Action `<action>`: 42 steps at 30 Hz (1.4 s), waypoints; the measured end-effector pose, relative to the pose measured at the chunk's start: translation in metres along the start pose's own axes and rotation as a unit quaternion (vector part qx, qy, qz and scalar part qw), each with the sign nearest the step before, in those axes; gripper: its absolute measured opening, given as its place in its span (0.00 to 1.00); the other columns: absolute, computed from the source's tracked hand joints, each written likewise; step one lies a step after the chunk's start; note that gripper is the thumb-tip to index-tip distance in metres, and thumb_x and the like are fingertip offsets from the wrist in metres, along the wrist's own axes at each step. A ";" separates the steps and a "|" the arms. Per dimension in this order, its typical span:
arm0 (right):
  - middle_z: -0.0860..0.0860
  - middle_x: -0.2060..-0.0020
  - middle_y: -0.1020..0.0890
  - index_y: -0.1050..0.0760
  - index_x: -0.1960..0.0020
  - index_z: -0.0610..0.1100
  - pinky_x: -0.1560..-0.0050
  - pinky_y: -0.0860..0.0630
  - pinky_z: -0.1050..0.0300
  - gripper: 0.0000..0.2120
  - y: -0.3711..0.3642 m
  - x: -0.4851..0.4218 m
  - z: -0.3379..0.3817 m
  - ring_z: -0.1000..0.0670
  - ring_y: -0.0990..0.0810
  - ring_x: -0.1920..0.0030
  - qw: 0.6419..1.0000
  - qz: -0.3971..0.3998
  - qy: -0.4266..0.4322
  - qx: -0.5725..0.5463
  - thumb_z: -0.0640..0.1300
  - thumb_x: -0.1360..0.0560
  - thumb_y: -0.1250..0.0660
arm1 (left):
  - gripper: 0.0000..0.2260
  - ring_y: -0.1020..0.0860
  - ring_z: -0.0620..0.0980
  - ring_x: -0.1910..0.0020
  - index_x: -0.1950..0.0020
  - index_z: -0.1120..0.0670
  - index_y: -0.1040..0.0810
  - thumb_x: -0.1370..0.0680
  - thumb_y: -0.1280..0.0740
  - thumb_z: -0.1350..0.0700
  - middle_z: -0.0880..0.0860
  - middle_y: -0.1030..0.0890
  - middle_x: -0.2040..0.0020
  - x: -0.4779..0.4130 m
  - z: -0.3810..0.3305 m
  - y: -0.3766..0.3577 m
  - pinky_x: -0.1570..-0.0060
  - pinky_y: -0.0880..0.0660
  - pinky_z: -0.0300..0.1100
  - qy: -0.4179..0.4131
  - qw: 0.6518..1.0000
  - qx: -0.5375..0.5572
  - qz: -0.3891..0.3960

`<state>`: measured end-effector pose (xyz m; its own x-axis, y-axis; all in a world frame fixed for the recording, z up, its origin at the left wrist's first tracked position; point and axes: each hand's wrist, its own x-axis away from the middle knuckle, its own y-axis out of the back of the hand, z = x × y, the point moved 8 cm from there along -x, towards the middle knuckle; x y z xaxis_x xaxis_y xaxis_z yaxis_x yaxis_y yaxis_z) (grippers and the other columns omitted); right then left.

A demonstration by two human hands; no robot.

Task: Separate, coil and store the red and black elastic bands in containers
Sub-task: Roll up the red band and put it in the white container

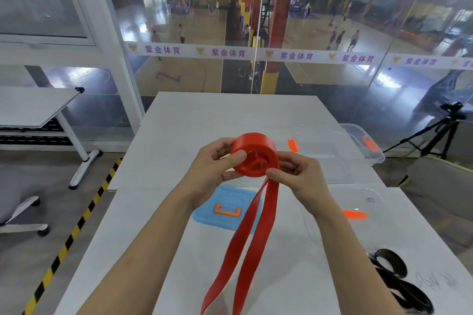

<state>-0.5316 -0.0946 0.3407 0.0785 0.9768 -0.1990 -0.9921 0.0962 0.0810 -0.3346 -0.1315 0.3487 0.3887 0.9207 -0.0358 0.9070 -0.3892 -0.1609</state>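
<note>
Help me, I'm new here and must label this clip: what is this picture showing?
No machine here: a person wears a camera on the head, so you look down at their own two bare hands. The left hand grips a coiled roll of the red elastic band, and the right hand pinches it with its fingers where the loose tail hangs down. On the white table lie a blue lid with an orange handle, a clear plastic box farther right, and a black elastic band at the near right edge.
</note>
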 end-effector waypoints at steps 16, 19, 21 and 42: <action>0.52 0.53 0.10 0.14 0.43 0.46 0.43 0.16 0.59 0.16 -0.014 0.002 0.031 0.52 0.11 0.49 0.971 0.137 0.018 0.195 0.41 0.29 0.18 | 0.18 0.19 0.44 0.42 0.38 0.43 0.18 0.27 0.21 0.48 0.42 0.15 0.44 0.008 -0.032 -0.008 0.41 0.20 0.42 -0.061 0.914 -0.398 0.042; 0.51 0.52 0.10 0.14 0.42 0.46 0.44 0.17 0.61 0.19 -0.016 0.007 0.019 0.52 0.11 0.48 0.988 0.118 -0.012 0.099 0.35 0.31 0.17 | 0.13 0.16 0.45 0.45 0.42 0.44 0.16 0.26 0.21 0.52 0.44 0.13 0.48 0.010 -0.021 -0.001 0.44 0.18 0.42 -0.052 0.955 -0.290 0.026; 0.51 0.53 0.09 0.15 0.44 0.48 0.46 0.17 0.62 0.21 -0.013 0.011 0.012 0.52 0.10 0.49 0.995 0.091 -0.018 0.046 0.31 0.31 0.19 | 0.11 0.14 0.50 0.47 0.42 0.47 0.15 0.24 0.23 0.56 0.49 0.12 0.49 0.012 -0.013 0.000 0.46 0.17 0.45 -0.048 0.982 -0.184 0.001; 0.56 0.52 0.10 0.14 0.40 0.48 0.45 0.18 0.66 0.19 -0.007 0.018 0.032 0.56 0.12 0.48 0.976 0.105 0.032 0.188 0.43 0.30 0.17 | 0.13 0.21 0.30 0.43 0.41 0.38 0.19 0.24 0.23 0.49 0.35 0.16 0.47 0.017 -0.017 -0.015 0.50 0.25 0.27 -0.058 0.930 -0.356 0.064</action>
<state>-0.5198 -0.0721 0.3678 -0.1419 0.9695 -0.1998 -0.8787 -0.0304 0.4765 -0.3390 -0.1102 0.3673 0.5176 0.8469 -0.1219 0.7480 -0.3787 0.5451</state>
